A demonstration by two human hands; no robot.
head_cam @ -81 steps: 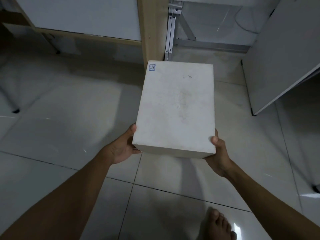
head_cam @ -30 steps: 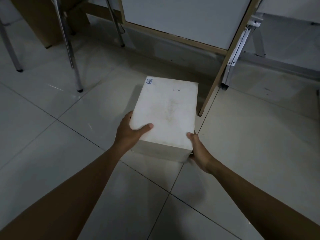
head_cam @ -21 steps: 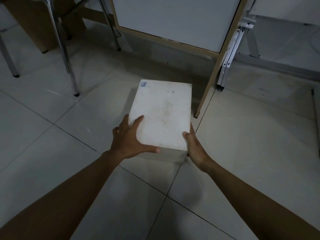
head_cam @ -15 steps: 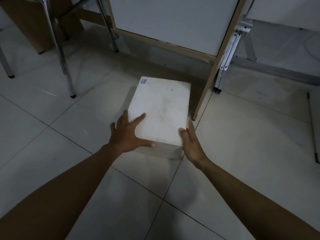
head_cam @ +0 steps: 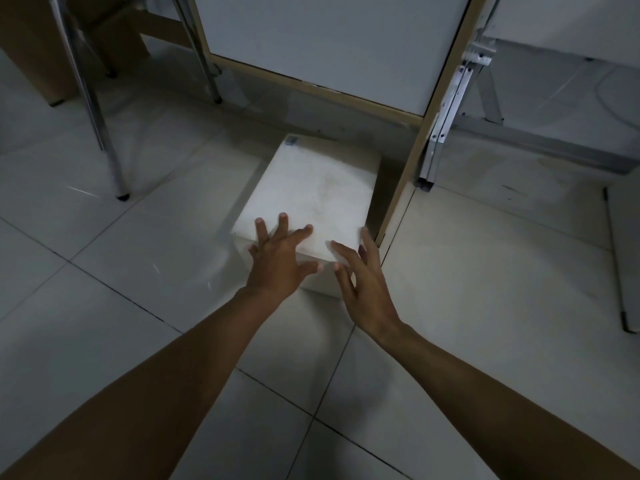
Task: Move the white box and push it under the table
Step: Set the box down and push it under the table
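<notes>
The white box (head_cam: 315,192) lies flat on the tiled floor, its far end at the lower edge of the table's white front panel (head_cam: 325,43), close beside the wooden table leg (head_cam: 415,147). My left hand (head_cam: 280,258) rests with spread fingers on the box's near left corner. My right hand (head_cam: 363,282) has its fingers apart at the near right corner, fingertips touching the top edge. Neither hand grips the box.
Chrome chair legs (head_cam: 110,157) stand on the floor to the left. A folded metal frame (head_cam: 440,133) leans right of the wooden leg. A brown cardboard box (head_cam: 34,46) sits at the far left. Open tiled floor lies around my arms.
The box went from held in the air to lying on the floor, then slid away from me toward the table. Both hands let go of its sides and now lie open at its near end.
</notes>
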